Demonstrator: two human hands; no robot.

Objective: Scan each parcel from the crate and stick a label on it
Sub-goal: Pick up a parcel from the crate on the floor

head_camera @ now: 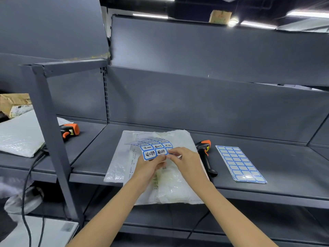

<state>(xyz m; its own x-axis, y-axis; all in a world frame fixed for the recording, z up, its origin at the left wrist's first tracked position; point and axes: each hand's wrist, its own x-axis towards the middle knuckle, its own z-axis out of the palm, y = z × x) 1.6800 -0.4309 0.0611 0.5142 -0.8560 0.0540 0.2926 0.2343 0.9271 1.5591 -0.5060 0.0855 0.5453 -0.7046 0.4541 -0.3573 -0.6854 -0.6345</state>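
Peeling a label. Left hand (149,166) pinching the written sheet (154,148) by its near edge, lifted just above the parcel (170,182) so the backing can bend away. Right hand (185,162) closed to a narrow pinch at the sheet's near right corner, probably working one sticker loose; the sticker itself too hidden to confirm. Parcel flat on the shelf (267,157) directly beneath, ready to take the label with hardly any travel. Scanner (205,154) parked just right of the parcel, within easy reach, likely finished with for this one. Blank sheets (240,164) stacked further right, clear of the work. Second scanner (69,131) lying well to the left. No crate in view.
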